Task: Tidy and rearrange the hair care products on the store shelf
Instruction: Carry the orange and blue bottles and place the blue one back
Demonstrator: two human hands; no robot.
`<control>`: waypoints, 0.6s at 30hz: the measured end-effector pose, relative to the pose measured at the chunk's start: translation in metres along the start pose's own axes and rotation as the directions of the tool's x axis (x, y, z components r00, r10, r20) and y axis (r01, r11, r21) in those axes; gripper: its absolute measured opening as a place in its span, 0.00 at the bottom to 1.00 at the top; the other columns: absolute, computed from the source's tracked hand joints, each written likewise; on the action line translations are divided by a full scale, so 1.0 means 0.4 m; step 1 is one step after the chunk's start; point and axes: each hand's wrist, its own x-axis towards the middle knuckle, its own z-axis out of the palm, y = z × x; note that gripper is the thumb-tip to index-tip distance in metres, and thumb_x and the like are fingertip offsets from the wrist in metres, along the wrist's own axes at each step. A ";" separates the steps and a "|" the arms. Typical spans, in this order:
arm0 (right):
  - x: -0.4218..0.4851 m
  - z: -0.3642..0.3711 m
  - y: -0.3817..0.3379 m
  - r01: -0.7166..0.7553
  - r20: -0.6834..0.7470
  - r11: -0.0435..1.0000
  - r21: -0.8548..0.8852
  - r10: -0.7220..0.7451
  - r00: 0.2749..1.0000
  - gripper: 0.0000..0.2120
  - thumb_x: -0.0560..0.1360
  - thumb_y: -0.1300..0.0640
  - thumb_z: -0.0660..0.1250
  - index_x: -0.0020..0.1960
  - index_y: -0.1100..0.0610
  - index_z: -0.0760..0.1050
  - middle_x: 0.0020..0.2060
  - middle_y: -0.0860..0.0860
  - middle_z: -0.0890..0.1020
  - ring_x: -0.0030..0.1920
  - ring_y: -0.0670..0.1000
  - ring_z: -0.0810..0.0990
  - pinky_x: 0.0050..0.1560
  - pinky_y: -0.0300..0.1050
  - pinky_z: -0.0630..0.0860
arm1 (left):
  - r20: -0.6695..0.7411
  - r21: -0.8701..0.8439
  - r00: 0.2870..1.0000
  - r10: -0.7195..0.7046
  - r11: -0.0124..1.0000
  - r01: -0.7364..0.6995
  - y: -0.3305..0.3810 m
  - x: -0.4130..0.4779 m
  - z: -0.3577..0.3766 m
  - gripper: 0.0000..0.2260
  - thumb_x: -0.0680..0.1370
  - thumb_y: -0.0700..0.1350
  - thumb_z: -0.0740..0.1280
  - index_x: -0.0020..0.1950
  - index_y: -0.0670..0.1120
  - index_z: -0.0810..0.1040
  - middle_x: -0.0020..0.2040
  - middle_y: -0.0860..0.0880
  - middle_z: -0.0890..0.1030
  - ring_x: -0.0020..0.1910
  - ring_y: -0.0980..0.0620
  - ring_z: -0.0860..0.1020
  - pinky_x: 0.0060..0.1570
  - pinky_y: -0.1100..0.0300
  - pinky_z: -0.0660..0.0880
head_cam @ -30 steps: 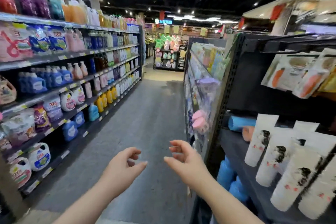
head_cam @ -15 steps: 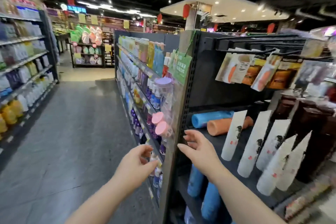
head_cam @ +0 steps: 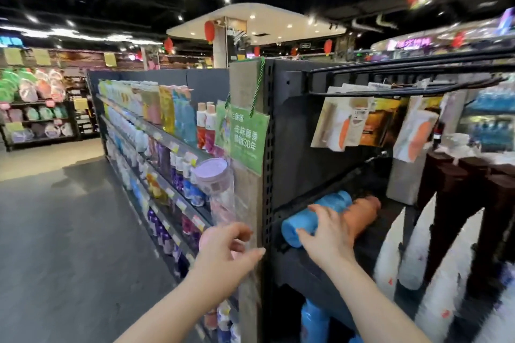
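Blue and lying on its side, a bottle [head_cam: 317,213] rests on the dark shelf [head_cam: 306,264] at the end of the rack, with an orange bottle [head_cam: 362,213] lying just beside it on the right, the two touching. The right hand [head_cam: 324,237] is laid over the near end of the blue bottle, fingers spread across it; whether they have closed into a grip cannot be told. The left hand [head_cam: 225,248] is held apart from it, in front of the upright post [head_cam: 269,147] of the rack, its fingers loosely curled and holding nothing. White tubes [head_cam: 412,245] stand in a row at the right of the same shelf, with dark brown bottles [head_cam: 451,203] behind them. Packets [head_cam: 340,122] hang from hooks above. A green sign [head_cam: 246,136] hangs on the post by a cord.
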 end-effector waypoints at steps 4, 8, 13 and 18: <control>0.015 0.011 0.021 -0.216 0.038 0.972 -0.086 0.220 0.975 0.29 0.74 0.45 0.63 0.72 0.44 0.57 0.76 0.49 0.52 0.75 0.59 0.48 0.71 0.64 0.55 | 0.118 -0.051 0.991 0.057 0.997 -0.051 -0.015 0.075 0.052 0.12 0.67 0.48 0.74 0.42 0.59 0.73 0.43 0.53 0.79 0.42 0.56 0.77 0.42 0.74 0.71; 0.027 0.042 0.046 -0.335 0.071 0.941 0.047 0.332 0.941 0.27 0.76 0.46 0.62 0.73 0.41 0.57 0.77 0.45 0.44 0.74 0.64 0.53 0.71 0.61 0.60 | 0.222 -0.190 0.972 0.078 0.981 -0.035 -0.044 0.138 0.085 0.16 0.61 0.54 0.70 0.47 0.55 0.75 0.51 0.49 0.80 0.47 0.51 0.79 0.51 0.62 0.75; -0.015 0.047 0.034 -0.286 -0.068 0.944 0.164 0.300 0.951 0.23 0.77 0.59 0.63 0.71 0.50 0.65 0.77 0.51 0.53 0.70 0.56 0.67 0.66 0.43 0.65 | 0.397 -0.225 0.909 0.127 0.974 -0.038 -0.078 0.176 0.086 0.18 0.62 0.55 0.72 0.50 0.54 0.76 0.52 0.51 0.80 0.47 0.57 0.78 0.52 0.65 0.74; -0.105 0.062 -0.016 -0.303 -0.071 0.933 0.192 0.321 0.944 0.24 0.77 0.61 0.62 0.71 0.47 0.66 0.77 0.46 0.49 0.74 0.50 0.61 0.70 0.38 0.58 | 0.511 -0.268 0.845 0.156 0.963 -0.016 -0.101 0.200 0.088 0.14 0.72 0.41 0.71 0.57 0.48 0.75 0.52 0.53 0.79 0.49 0.57 0.78 0.48 0.71 0.73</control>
